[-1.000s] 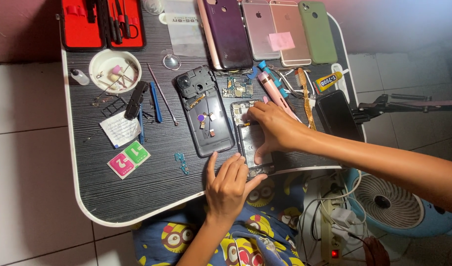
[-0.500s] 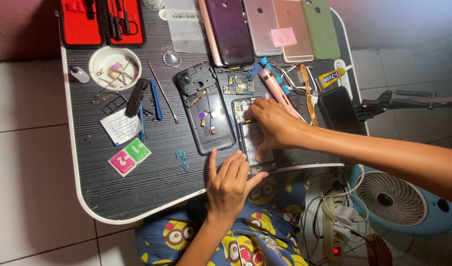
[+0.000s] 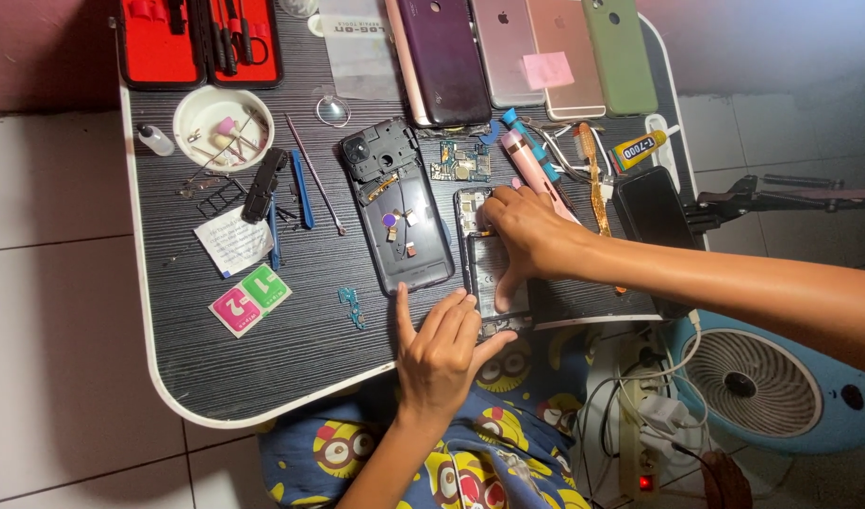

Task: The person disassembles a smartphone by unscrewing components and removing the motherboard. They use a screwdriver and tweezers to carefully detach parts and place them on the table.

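An opened phone frame (image 3: 480, 273) lies near the front edge of the dark striped table (image 3: 291, 330). My right hand (image 3: 527, 238) rests on its upper part, fingers pressing into the frame. My left hand (image 3: 444, 344) steadies its lower end, fingers spread along the frame's left side. Just left of it lies a removed black back cover (image 3: 399, 212) with small parts on it. A small green circuit board (image 3: 461, 162) sits above the frame.
Several phones (image 3: 527, 52) line the back edge beside a red tool case (image 3: 201, 38). A white dish (image 3: 223, 118) of small parts, tweezers and picks (image 3: 302, 188), sticker tabs (image 3: 250, 300), a pink tool (image 3: 536, 170) and a glue tube (image 3: 640, 148) lie around. A blue fan (image 3: 767, 386) stands on the floor right.
Both hands stay on the phone frame with only slight finger shifts. The camera view has drifted a little.
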